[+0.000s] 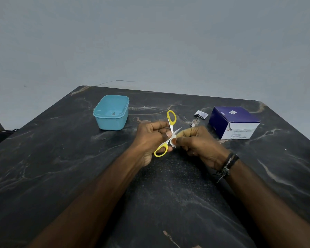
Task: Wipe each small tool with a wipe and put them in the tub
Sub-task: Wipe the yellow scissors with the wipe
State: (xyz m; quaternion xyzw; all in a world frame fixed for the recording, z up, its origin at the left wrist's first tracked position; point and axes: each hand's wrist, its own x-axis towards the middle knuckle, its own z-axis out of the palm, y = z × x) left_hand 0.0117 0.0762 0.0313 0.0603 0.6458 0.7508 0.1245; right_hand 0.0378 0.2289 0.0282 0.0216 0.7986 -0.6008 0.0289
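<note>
Small yellow-handled scissors [170,130] held above mid-desk, blades spread wide, one handle loop pointing away, the other toward the body. White wipe [173,140] folded round a blade near the pivot. Left hand [151,138] curled round the scissors, thumb near the pivot, lower loop against the palm. Right hand [197,142] pinching the wipe onto the blade, fingers curled in; dark bracelets [226,165] at that wrist. Hands close together, meeting at the scissors.

Blue tub [111,112] upright, lid off, to the left and farther back, well apart from the hands; something small and metallic inside near the far wall, too small to identify. Small metal tool [192,124] lying on the desk just beyond the right hand, partly hidden by the fingers; kind unclear. Torn wipe sachet [201,114] behind it. Purple-and-white box [234,122] at the right, beside the sachet, print too blurred to read.

Desk [61,167] dark, marbled with pale veins. Plain grey wall [150,42] behind. Both forearms crossing the near half of the desk, covering part of its surface.
</note>
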